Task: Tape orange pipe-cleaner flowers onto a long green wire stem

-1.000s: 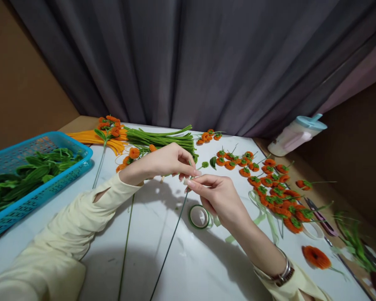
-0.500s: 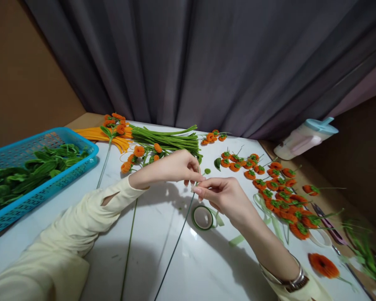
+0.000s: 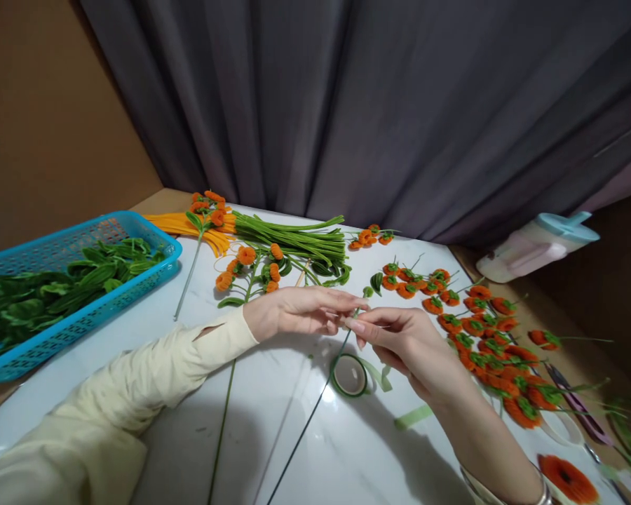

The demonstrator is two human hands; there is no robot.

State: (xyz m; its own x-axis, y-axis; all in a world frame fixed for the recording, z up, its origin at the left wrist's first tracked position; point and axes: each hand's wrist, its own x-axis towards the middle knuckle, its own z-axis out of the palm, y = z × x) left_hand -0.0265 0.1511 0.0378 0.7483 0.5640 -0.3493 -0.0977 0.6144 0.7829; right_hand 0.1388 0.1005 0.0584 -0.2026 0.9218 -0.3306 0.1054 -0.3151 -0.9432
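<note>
Dark grey curtain fabric [image 3: 305, 105] hangs in deep, soft folds behind a smooth white table [image 3: 284, 435] with faint marble veining. Over it, the right hand [image 3: 404, 340] has thumb and index finger closed together on a thin, straight stem [image 3: 313, 414], just below its small, fuzzy green tip [image 3: 368, 291]; the stem slants down towards the near edge of the view. The left hand [image 3: 308, 310] meets it there, fingers long and nearly flat, fingertips at the stem's upper end — whether they grip it, I cannot tell. Just under the hands sits a round roll of green tape [image 3: 351, 393], and a flat, pale green strip [image 3: 413, 417] lies near the right forearm. Beyond them, fuzzy green stems [image 3: 294, 238] form a dense bundle, beside straight orange strips [image 3: 168, 223]. To the left, a blue perforated plastic basket [image 3: 84, 322] holds velvety green leaves [image 3: 95, 273]. Ridged, plush orange flowers [image 3: 484, 326] with green backs and wiry stalks crowd the right side, close to the right forearm — with a lidded, pale cup [image 3: 531, 249] behind and a pink-handled tool [image 3: 586, 415] alongside. Nearer lies one wide, dark-centred orange bloom [image 3: 568, 479].
</note>
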